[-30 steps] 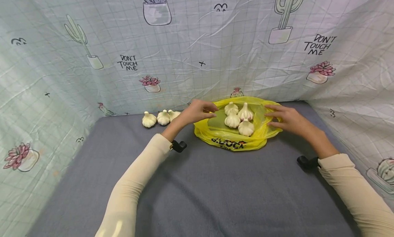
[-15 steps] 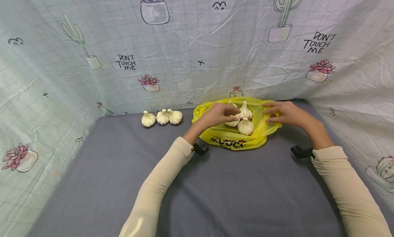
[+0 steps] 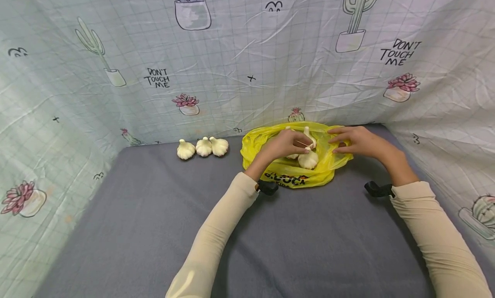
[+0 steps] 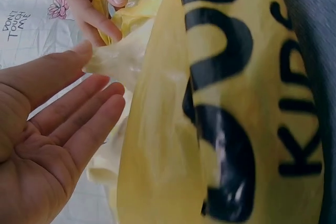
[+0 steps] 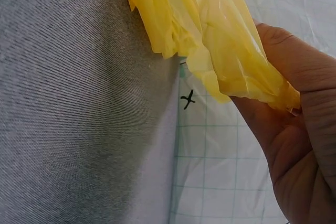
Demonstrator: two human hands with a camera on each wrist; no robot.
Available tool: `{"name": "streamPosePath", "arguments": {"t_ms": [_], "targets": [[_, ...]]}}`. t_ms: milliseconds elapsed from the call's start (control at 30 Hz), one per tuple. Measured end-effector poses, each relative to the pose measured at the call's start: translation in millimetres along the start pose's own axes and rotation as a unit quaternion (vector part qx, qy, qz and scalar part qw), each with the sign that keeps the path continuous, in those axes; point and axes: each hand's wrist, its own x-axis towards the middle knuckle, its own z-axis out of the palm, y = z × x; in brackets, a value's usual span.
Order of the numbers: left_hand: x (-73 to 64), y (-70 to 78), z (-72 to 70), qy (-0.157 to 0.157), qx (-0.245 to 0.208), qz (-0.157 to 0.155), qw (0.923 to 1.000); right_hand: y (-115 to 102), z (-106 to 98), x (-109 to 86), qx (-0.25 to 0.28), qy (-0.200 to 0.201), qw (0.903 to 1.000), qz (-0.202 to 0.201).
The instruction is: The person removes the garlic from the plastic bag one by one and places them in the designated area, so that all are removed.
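The crinkled yellow bag with black lettering looked like thin, translucent, glossy plastic. At its nine o'clock, the rounded off-white garlic bulbs had smooth, mostly matt, papery skins. The flat grey table wore matt, finely ribbed cloth. At twelve o'clock, the pale cactus-printed sheet was creased, with a slight sheen; the cream sleeves looked like matt fabric.

The sleeved left arm slants from the near side toward the far right; the left grip has fingers extended, thumb apart. The sleeved right arm reaches from near right, the right grip pinching, pointed left.
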Motion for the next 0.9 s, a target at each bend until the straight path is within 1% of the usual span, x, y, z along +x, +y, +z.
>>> {"name": "streamPosePath", "arguments": {"t_ms": [233, 367, 533, 733, 900], "targets": [[4.3, -4.4, 3.5, 0.006, 0.035, 0.01, 0.9993, -3, -5, 2.1, 0.011, -0.013, 0.9998, 0.013], [5.3, -3.5, 5.0, 0.007, 0.033, 0.004, 0.9994, -4, -4, 1.8, 0.018, -0.011, 0.9997, 0.011], [8.8, -0.9, 8.6, 0.002, 0.034, -0.007, 0.9994, -4, -3, 1.3, 0.01, -0.002, 0.9999, -0.002], [11.5, 2.0, 10.7, 0.007, 0.035, -0.016, 0.9992, -5, -4, 1.0, 0.001, 0.003, 1.0, -0.004], [12.2, 1.5, 11.7, 0.01, 0.037, -0.014, 0.9992, -8, -3, -0.7, -0.004, 0.009, 0.9999, -0.009]]}}
